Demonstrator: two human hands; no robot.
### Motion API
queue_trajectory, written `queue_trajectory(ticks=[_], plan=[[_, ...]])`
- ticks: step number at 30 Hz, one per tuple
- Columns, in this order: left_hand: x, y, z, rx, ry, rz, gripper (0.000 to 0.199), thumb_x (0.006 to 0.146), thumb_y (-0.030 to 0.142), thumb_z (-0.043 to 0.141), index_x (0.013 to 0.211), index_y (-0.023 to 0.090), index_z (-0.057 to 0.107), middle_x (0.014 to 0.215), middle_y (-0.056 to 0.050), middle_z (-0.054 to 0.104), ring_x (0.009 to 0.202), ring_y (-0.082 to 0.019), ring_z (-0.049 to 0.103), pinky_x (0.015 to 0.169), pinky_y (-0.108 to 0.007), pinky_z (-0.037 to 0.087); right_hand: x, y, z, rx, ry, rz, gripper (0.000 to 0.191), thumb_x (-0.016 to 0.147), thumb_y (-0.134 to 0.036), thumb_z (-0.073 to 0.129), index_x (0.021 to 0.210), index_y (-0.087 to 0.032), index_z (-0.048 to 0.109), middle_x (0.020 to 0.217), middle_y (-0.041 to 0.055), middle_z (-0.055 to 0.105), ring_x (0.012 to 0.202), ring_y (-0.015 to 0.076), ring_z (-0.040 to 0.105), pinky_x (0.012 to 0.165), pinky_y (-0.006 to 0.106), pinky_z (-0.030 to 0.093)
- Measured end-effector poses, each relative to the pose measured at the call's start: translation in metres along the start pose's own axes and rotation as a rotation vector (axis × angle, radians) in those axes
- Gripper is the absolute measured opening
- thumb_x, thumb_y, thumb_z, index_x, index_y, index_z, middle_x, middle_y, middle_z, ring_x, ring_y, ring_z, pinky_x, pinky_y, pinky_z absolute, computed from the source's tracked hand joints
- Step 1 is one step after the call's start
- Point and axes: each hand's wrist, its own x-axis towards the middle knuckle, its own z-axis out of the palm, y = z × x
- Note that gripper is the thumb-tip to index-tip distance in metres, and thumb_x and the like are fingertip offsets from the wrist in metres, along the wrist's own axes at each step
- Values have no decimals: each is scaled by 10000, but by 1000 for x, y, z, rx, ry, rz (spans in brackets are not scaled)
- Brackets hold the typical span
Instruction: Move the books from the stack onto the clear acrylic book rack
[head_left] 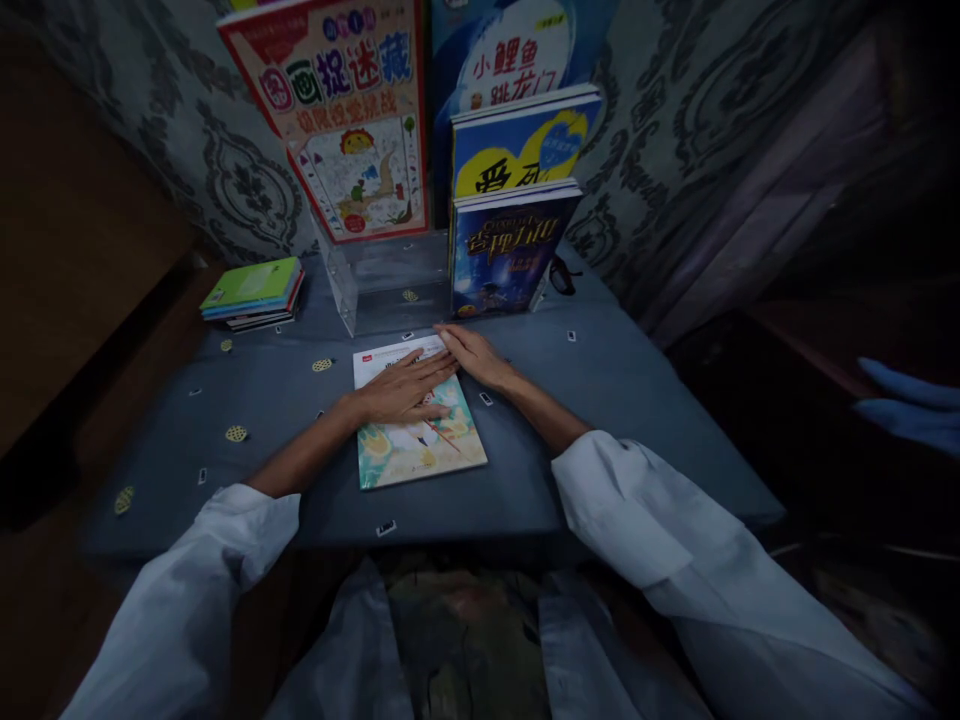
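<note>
A thin picture book (409,455) with a pale, colourful cover lies closed on the blue-grey tablecloth in front of me. My left hand (401,390) rests flat across its upper half, fingers stretched out and pointing to the upper right, hiding part of the cover. At the book's top right corner is my right hand (476,355), its fingers extended and touching the edge there. Both hands hold nothing between their fingers. Just behind the book stands a clear acrylic book stand (394,290).
On the stand are a large red-edged picture book (349,130), a blue book (517,50), a yellow-and-blue book (517,150) and a dark blue book (506,255). A small book stack (251,290) sits at back left, dark glasses (562,277) at back right. Patterned wallpaper rises behind.
</note>
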Motion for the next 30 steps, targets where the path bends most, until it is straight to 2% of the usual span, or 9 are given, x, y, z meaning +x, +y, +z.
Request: queue_trajectory(ticks=[4,8,14,21,25,30], plan=[[-5,15,1,9,-15,40,817,994,660,300,1589,113,182,1654,-164,179,1550,-269,129,1252,-472,34,-1,0,2,-75,-2,-32,604,1014,-601,305,1297,-187,642,1359,122,647,1322,260,548,1122,445,406],[-10,29,1,-16,-7,72,836,978,688,311,1605,167,126,1657,-142,187,1550,-257,134,1253,-468,17,-4,-3,1,-140,-46,-42,638,1020,-591,272,1308,-151,634,1414,159,598,1378,266,494,1144,445,383],[-19,54,2,-75,-33,140,810,990,652,340,1603,164,133,1651,-145,212,1548,-252,152,1250,-494,23,-6,-9,0,-177,-56,-27,595,1031,-558,267,1314,-181,629,1434,137,587,1385,260,488,1138,467,389],[-34,87,6,-124,-46,205,802,981,622,421,1602,195,147,1638,-122,265,1535,-245,207,1257,-477,27,-6,-12,-1,-209,-73,-37,580,1044,-502,256,1294,-142,635,1410,162,602,1396,253,476,1134,439,394],[-38,96,8,-148,-66,224,815,974,632,427,1603,195,145,1637,-115,269,1535,-244,208,1257,-476,0,-7,-12,-1,-200,-70,-40,602,1040,-518,259,1277,-123,647,1424,181,585,1401,264,470,1133,435,395],[-38,97,7,-172,-79,208,833,967,639,442,1602,190,146,1642,-109,254,1536,-239,204,1260,-471,-6,-7,-9,0,-169,-55,-58,564,1036,-534,276,1270,-196,661,1412,122,609,1393,257,479,1139,467,390]])
